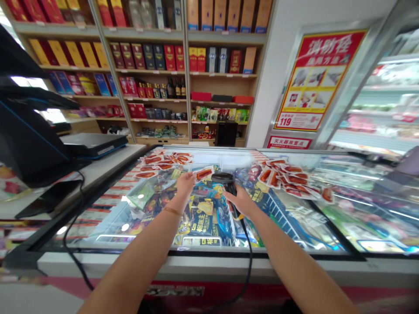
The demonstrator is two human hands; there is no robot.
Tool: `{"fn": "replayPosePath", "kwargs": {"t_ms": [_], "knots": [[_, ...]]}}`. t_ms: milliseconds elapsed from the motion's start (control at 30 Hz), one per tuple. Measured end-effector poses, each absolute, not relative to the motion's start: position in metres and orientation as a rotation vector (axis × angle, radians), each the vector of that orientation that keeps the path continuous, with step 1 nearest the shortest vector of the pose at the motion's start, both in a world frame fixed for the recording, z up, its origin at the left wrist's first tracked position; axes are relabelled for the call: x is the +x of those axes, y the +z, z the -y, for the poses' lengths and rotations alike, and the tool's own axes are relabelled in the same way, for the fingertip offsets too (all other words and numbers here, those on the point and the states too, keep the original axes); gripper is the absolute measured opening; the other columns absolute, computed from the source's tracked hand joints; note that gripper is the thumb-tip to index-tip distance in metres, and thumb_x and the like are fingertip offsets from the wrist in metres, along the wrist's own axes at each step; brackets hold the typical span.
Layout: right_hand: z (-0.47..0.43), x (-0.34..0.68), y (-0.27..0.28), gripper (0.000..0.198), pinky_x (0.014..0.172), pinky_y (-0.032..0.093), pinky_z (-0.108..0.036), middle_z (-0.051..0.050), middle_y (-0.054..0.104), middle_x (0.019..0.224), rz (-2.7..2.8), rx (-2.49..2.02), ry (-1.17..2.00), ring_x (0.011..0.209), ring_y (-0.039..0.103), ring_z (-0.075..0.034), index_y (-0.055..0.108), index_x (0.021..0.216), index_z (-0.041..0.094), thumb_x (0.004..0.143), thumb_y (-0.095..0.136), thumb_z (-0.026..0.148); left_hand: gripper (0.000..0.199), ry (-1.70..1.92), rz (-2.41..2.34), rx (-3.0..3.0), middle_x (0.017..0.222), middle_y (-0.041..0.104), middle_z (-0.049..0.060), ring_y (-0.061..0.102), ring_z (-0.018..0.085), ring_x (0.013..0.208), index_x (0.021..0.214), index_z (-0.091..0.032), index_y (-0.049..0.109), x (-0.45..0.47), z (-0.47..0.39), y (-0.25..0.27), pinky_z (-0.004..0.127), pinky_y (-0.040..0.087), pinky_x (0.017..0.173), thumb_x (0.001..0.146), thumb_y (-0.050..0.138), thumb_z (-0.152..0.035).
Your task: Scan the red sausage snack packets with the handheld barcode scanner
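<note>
Pinched in my left hand [186, 183] by its left end is a packaged sausage [204, 174], raised over the glass top of a chest freezer [183, 260]. My right hand [240, 200] is wrapped round the handle of a black barcode scanner [223, 178]. The scanner's head is close beside the packet's right end, and its cable hangs down over the freezer's front edge. On the glass to the left lies a group of packaged sausages [160, 163]. Another pile of packaged sausages [284, 176] lies on the right. Bagged frozen goods [203, 220] show through the glass.
A counter at the left carries a flat scale [93, 141] and a dark terminal [29, 135]. Its black cable [73, 218] runs down past the freezer's left corner. Shelves of boxed goods [157, 56] stand behind, with a red poster [321, 78] on the wall at right.
</note>
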State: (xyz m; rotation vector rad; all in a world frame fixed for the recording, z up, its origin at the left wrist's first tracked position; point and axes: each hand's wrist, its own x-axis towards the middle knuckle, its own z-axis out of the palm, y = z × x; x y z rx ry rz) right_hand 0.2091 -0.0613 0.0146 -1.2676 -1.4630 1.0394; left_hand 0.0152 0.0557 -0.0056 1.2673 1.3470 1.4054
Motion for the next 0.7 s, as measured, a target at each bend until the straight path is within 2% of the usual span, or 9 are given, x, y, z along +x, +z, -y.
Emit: {"fn": "replayPosePath", "kwargs": {"t_ms": [100, 333, 567, 700], "knots": [[0.056, 0.233, 0.024, 0.031, 0.038, 0.042, -0.022, 0.008, 0.053, 0.053, 1.332, -1.271, 1.028, 0.036, 0.050, -0.010, 0.049, 0.092, 0.020, 0.076, 0.063, 0.042, 0.015, 1.405, -1.263, 1.169, 0.059, 0.063, -0.002, 0.062, 0.010, 0.054, 0.077, -0.015, 0.066, 0.040, -0.053, 0.004, 0.024, 0.054, 0.061, 0.071, 0.071, -0.028], [0.073, 0.330, 0.063, 0.026, 0.037, 0.044, -0.024, 0.005, 0.057, 0.054, 1.237, -1.386, 0.774, 0.037, 0.054, -0.012, 0.049, 0.085, 0.021, 0.076, 0.065, 0.039, 0.021, 1.319, -1.109, 1.097, 0.070, 0.069, 0.005, 0.069, 0.016, 0.068, 0.078, -0.013, 0.068, 0.150, -0.065, 0.035, 0.029, 0.059, 0.069, 0.064, 0.081, -0.023], [0.089, 0.421, 0.074, 0.025, 0.035, 0.043, -0.026, 0.003, 0.057, 0.051, 0.962, -1.432, 0.679, 0.036, 0.053, -0.014, 0.048, 0.079, 0.022, 0.075, 0.068, 0.036, 0.024, 1.220, -0.996, 1.085, 0.078, 0.071, 0.007, 0.072, 0.019, 0.076, 0.095, -0.013, 0.069, 0.290, -0.084, 0.057, 0.029, 0.059, 0.069, 0.072, 0.075, -0.017], [0.096, 0.450, 0.068, 0.027, 0.035, 0.043, -0.026, 0.004, 0.057, 0.050, 0.930, -1.467, 0.639, 0.035, 0.052, -0.014, 0.049, 0.082, 0.021, 0.075, 0.069, 0.038, 0.019, 1.168, -0.979, 1.134, 0.084, 0.072, 0.007, 0.072, 0.017, 0.077, 0.094, -0.012, 0.070, 0.348, -0.086, 0.057, 0.026, 0.058, 0.069, 0.075, 0.070, -0.010]]}}
